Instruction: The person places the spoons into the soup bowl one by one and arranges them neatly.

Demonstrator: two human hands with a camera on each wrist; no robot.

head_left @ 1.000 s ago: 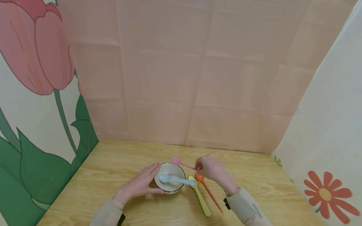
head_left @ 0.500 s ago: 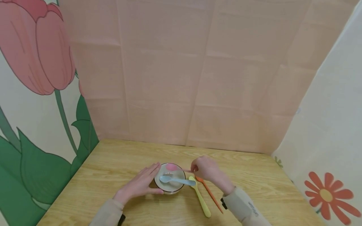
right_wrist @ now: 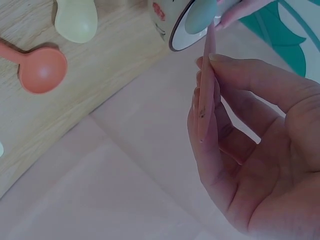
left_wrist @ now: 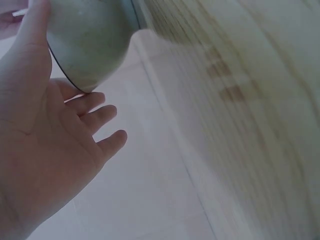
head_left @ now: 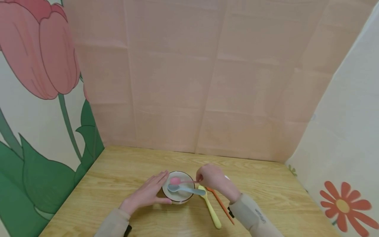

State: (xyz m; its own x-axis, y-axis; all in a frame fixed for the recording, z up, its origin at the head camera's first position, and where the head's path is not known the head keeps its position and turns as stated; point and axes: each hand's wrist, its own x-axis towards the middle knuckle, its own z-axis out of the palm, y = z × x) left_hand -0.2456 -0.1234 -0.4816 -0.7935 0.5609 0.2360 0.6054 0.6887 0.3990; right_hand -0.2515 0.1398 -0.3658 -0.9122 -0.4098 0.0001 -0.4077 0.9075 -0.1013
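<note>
My left hand point(head_left: 147, 192) rests against the left side of a white bowl point(head_left: 185, 196) with a dark rim, fingers straight along it and thumb at the near side. In the left wrist view, the fingertips reach past the bowl's rim point(left_wrist: 70, 77). A light blue spoon point(head_left: 186, 189) lies in the bowl, its handle crossing the right rim. My right hand point(head_left: 214, 179) pinches a pink spoon point(head_left: 176, 181) by its handle between thumb and fingers. The pink spoon's head is over the bowl's inside, just beyond the blue one.
A yellow spoon point(head_left: 212, 212) and an orange spoon point(head_left: 220, 202) lie on the wooden table point(head_left: 142, 158) right of the bowl. A small white thing point(head_left: 227, 177) shows from behind my right wrist. Pink sheeting point(head_left: 177, 82) stands at the table's back edge.
My right hand has moved left, bringing the pink spoon's head from beyond the far rim to over the bowl's inside. The white thing has come into view. The left hand stays put.
</note>
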